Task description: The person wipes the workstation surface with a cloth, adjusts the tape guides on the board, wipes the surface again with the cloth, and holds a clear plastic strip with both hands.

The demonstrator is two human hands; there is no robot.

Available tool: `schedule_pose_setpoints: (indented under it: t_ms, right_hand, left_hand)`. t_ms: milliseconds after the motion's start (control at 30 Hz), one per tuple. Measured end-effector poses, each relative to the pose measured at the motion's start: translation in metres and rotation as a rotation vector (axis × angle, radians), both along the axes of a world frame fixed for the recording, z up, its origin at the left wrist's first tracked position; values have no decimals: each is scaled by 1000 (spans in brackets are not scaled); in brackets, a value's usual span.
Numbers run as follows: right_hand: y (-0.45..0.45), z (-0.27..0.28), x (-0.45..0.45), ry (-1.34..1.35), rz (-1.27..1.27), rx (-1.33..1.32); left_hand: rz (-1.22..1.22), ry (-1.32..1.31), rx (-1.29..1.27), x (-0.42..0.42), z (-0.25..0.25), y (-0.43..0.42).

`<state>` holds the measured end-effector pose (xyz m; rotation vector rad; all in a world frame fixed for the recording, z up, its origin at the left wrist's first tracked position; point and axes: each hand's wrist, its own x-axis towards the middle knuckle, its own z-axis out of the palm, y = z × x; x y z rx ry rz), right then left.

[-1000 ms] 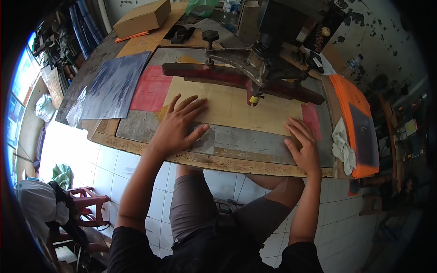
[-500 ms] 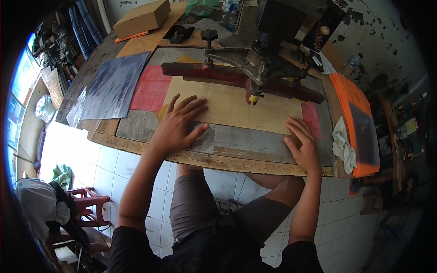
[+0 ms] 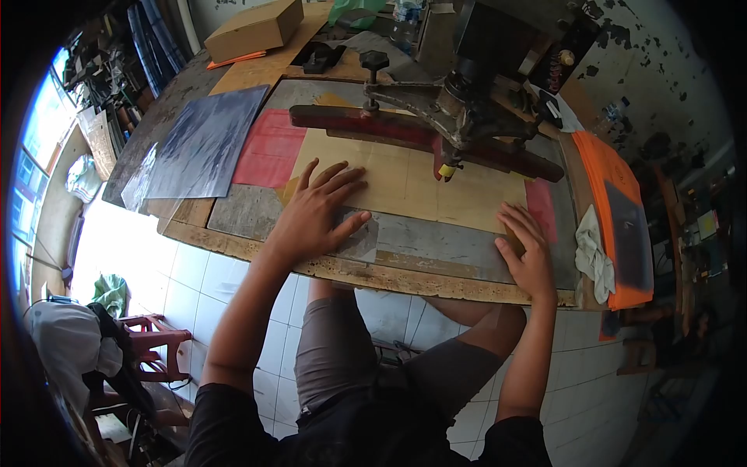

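My left hand (image 3: 323, 214) lies with its fingers spread over the left part of a tan sheet (image 3: 420, 183). The thumb of that hand points right, above the grey metal plate (image 3: 443, 245). At the sheet's lower right corner rests my right hand (image 3: 525, 249), fingers stretched out and holding nothing. Above the sheet runs the long dark red bar (image 3: 358, 124) of a press (image 3: 455, 109), with a yellow-tipped piece (image 3: 446, 171) at its middle. A red sheet (image 3: 268, 148) shows left of the tan one, and a smaller pink piece (image 3: 540, 206) is at its right.
A clear plastic sheet (image 3: 204, 144) lies at left. Orange folders (image 3: 615, 210) are stacked at right beside a white cloth (image 3: 594, 253). A cardboard box (image 3: 254, 31) sits at the back left. The wooden table edge (image 3: 373, 278) runs before me; a red stool (image 3: 159, 346) stands below left.
The whole view has shifted slightly, so the table and both hands appear a little further right. Against the sheet, both hands stay in nearly the same places.
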<state>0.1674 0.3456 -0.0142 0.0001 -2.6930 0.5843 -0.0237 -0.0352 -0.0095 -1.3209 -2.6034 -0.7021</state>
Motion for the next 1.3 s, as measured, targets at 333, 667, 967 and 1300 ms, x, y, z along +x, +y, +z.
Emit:
schedule_pose_setpoints:
  t_ms: [333, 667, 967, 1300]
  right_hand:
    - [1, -1, -1, 6, 10, 5]
    - [1, 0, -1, 3, 17, 0]
    - [2, 2, -2, -35, -2, -31]
    - [2, 4, -1, -50, 5, -32]
  left_hand:
    - [-6, 9, -3, 0, -2, -1]
    - [-12, -15, 22, 0, 1, 0]
    - [-48, -84, 94, -7, -2, -3]
    - [-71, -10, 51, -6, 0, -2]
